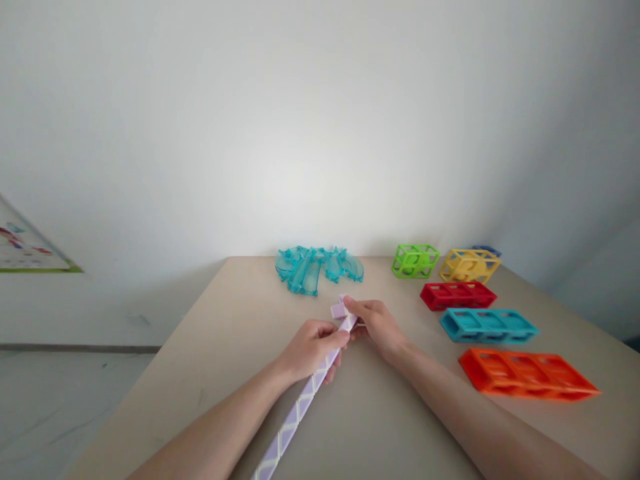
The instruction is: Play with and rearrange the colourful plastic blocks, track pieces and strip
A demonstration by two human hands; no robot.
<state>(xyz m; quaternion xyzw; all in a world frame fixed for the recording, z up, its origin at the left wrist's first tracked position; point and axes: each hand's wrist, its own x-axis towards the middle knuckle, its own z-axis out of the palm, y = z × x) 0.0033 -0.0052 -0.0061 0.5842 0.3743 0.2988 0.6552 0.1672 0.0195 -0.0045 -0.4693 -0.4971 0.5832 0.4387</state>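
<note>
A long lilac-and-white segmented twist stick (293,421) lies diagonally on the beige table (390,427), running from the bottom edge up to the middle. My left hand (310,348) is closed around the stick near its far end. My right hand (376,324) pinches the stick's tip, where the last segments (340,309) are bent over. Both forearms reach in from the bottom.
A pile of clear turquoise curved pieces (316,265) sits at the table's far middle. Along the right side lie open-frame blocks: green (415,260), yellow (469,265), red (457,295), teal (487,325), orange (527,375). A white wall rises behind; floor shows at left.
</note>
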